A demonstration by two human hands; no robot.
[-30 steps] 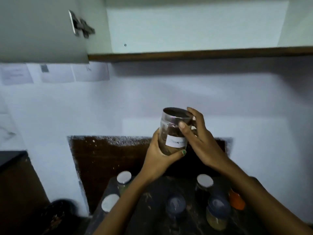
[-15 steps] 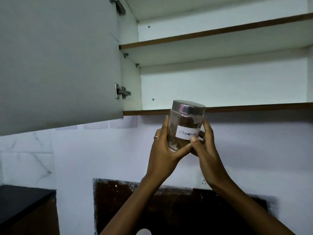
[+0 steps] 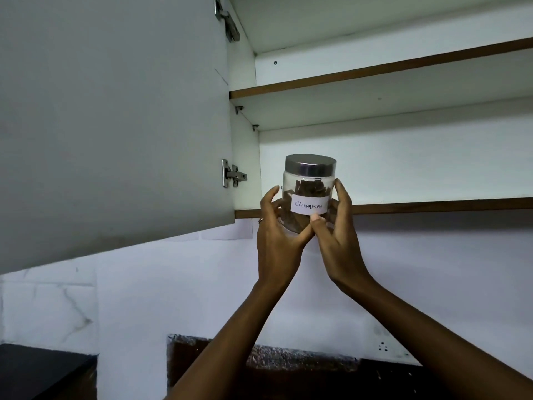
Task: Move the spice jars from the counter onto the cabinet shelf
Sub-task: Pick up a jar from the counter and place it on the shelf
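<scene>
Just before the bottom cabinet shelf (image 3: 432, 205), both hands, left hand (image 3: 277, 241) and right hand (image 3: 337, 238), cup the cinnamon jar (image 3: 309, 192) upright, probably for steadiness.

The bottom cabinet shelf (image 3: 432, 205) is showing a brown front edge and a white board. The shelf above it (image 3: 375, 71) is looking the same. The white cabinet door (image 3: 115, 116) is hanging open on the left, held by a metal hinge (image 3: 233, 174).
</scene>
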